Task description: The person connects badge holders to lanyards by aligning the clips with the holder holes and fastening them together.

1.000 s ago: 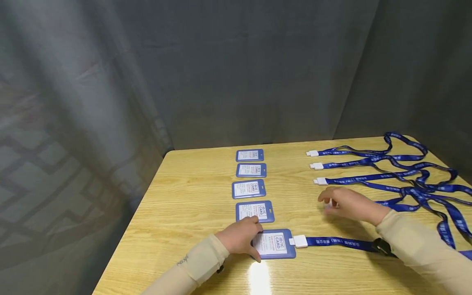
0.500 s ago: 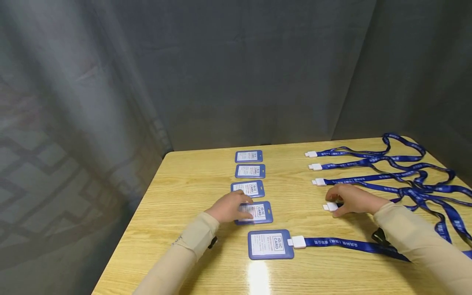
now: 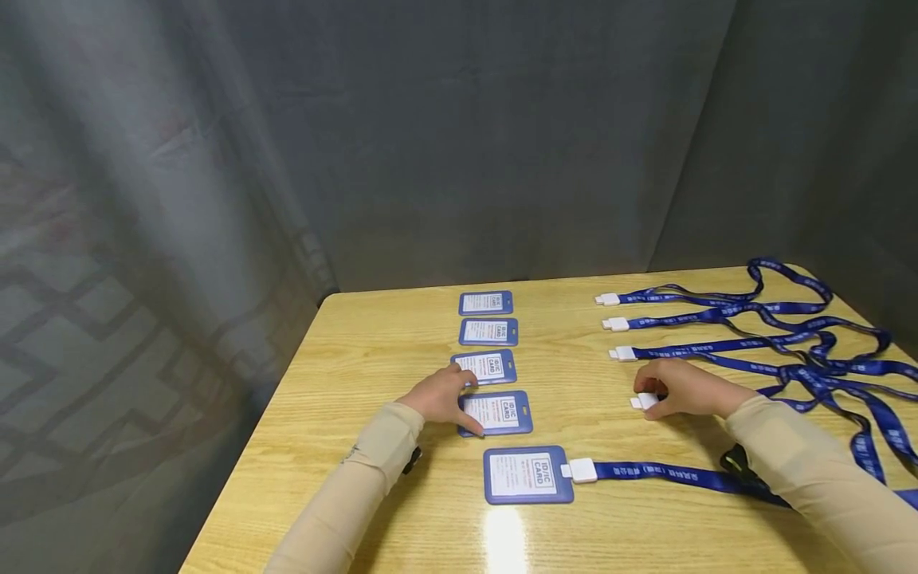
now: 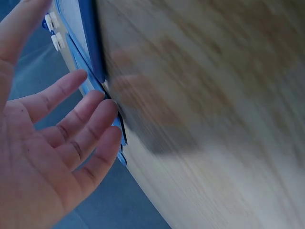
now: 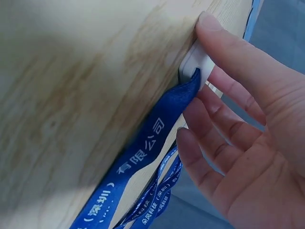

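Nearest on the wooden desk, a blue-framed ID card holder lies flat, joined by a white clip to a blue lanyard running right. Just beyond, the left hand, its fingers apart, spans the left end of the second card holder; whether it touches, I cannot tell. The right hand has its fingers clamped on a second white clip, a printed lanyard trailing. Farther back lie three more card holders, with three clipped lanyards to their right, then a dark grey curtain.
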Motion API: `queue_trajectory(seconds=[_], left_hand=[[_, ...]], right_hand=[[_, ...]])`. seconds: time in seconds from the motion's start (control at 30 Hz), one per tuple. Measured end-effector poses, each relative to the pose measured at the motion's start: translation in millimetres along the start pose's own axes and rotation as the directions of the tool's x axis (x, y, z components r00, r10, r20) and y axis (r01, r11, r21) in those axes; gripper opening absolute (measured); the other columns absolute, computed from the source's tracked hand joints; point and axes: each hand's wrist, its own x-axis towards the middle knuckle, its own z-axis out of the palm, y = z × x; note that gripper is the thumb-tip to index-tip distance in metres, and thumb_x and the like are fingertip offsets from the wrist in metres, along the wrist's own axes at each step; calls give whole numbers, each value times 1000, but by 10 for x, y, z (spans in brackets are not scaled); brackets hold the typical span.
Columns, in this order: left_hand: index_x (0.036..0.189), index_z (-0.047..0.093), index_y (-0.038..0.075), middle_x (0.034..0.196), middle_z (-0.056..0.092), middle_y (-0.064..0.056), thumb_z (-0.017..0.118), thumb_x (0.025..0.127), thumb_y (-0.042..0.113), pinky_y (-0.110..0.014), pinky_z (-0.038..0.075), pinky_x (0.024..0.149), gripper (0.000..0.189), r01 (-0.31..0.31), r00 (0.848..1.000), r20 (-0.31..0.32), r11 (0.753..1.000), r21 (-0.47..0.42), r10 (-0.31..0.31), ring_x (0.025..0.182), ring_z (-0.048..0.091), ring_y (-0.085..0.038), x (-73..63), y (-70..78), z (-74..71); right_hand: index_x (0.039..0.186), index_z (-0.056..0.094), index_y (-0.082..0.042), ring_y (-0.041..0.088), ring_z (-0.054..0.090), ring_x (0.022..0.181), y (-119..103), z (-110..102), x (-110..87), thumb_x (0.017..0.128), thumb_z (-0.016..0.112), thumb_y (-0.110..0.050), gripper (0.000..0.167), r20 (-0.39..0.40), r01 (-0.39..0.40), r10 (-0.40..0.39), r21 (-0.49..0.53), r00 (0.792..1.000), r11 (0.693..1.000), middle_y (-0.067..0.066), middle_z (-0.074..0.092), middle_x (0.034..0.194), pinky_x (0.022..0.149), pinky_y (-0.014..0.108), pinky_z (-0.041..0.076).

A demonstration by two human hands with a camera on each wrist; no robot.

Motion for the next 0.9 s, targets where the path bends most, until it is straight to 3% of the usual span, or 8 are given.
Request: queue_trajectory(seconds=[0.5,0.9], left_hand=[[112,64,8,101,59,-6,85,58,47,-33,51,87,70,-4,1000,15,999,33,3,86,55,-15,12,21,8],[115,65,8,104,60,-4,85,60,43,-29,51,84,69,-58,998,4,993,100,58,84,55,-13,24,22,10]], right_hand=[[87,65,-10,8,45,71,-73,25,33,74,77,-21,21,-30,1,-1,12,1000,1000,-4,59,80,60,22,40],[89,65,-9,6,47,70,-102,8,44,75,76,-24,23,-76,34,-37,-37,996,999,-4,60,81,59,21,42]])
